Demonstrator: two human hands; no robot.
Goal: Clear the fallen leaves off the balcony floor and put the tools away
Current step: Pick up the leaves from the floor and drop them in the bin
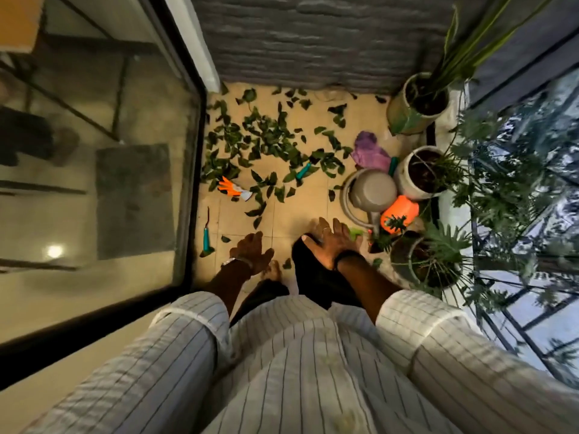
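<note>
A person in a striped shirt stands on a narrow balcony, looking down at a tan tiled floor [300, 211]. Both arms reach forward and hold nothing. The left hand [250, 253] hangs with fingers relaxed and slightly apart. The right hand [329, 242] is spread flat, fingers straight and apart.

Dark green fallen leaves [266, 142] lie scattered over the far half of the floor, thickest in the middle. Among them, on the left, lies an orange and white glove [233, 187]. A teal-handled tool [303, 171] rests among the leaves further right. Another teal-handled hand tool [206, 233] lies near the left edge, beside the glass door [94, 151].

Along the right side stand potted plants [419, 170], a grey watering can [369, 191], an orange bottle [401, 214] and a purple cloth [368, 150].
</note>
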